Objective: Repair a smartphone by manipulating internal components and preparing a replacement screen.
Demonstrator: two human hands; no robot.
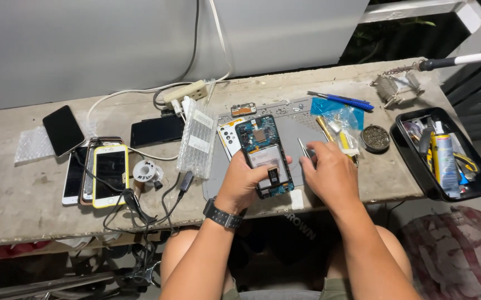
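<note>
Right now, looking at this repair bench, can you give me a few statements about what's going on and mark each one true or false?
1. The left hand holds an opened phone with its circuit board showing. True.
2. The right hand rests on the black tray. False: it is at the metal tweezers on the grey mat, well apart from the tray.
3. A yellow-cased phone lies left of the mat. True.
4. The blue-handled tool is in the left hand's grip. False: it lies on the bench near the far edge.
5. A watch sits on the left wrist. True.
</note>
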